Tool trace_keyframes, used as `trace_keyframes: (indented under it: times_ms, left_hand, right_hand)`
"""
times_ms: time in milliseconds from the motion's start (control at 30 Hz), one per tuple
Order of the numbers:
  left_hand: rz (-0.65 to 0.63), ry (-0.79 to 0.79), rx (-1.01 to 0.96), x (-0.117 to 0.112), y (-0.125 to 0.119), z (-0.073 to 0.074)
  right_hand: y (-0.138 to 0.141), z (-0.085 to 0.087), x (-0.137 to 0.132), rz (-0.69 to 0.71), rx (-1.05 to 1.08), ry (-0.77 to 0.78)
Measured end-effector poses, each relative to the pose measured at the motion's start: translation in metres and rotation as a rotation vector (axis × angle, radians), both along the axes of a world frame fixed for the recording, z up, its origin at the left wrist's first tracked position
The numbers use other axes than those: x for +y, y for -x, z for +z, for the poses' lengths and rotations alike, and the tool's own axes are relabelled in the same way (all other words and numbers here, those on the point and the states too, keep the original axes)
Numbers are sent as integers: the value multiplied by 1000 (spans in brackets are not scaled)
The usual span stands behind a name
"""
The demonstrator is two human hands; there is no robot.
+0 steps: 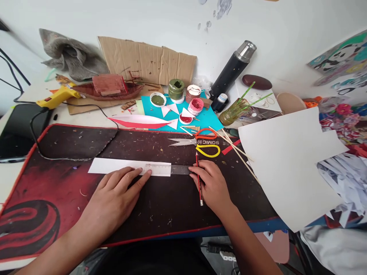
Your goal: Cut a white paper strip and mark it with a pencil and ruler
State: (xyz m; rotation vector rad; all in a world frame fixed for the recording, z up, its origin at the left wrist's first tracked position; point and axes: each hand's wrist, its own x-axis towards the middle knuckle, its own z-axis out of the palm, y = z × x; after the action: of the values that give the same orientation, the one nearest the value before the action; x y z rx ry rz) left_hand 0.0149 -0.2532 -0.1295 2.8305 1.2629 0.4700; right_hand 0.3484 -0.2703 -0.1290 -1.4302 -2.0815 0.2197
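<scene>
A white paper strip lies across the dark mat, with a clear plastic ruler over its right part and past its right end. My left hand rests with fingers stretched out, its fingertips on the strip and ruler. At the ruler's right end, my right hand is closed around a red-and-black pencil, which points away from me. The thumb and a fingertip touch the ruler's end or lie right beside it. Just beyond the pencil tip are scissors with one orange and one yellow handle, blades pointing left.
Behind the mat are a yellow glue gun with its cord, a brown model boat, paint jars on blue card and a black flask. A large white sheet and thin sticks lie to the right.
</scene>
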Motion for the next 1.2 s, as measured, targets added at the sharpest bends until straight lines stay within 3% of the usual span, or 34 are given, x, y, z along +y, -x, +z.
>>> trace_keyframes:
  times_ms: [933,1200]
  left_hand:
    - [27,-1,64,1,-7,8]
    - [11,-75,71,4,-9,8]
  right_hand:
    - [0,2,3,-37,47,61]
    - [1,3,5,-37,79,57]
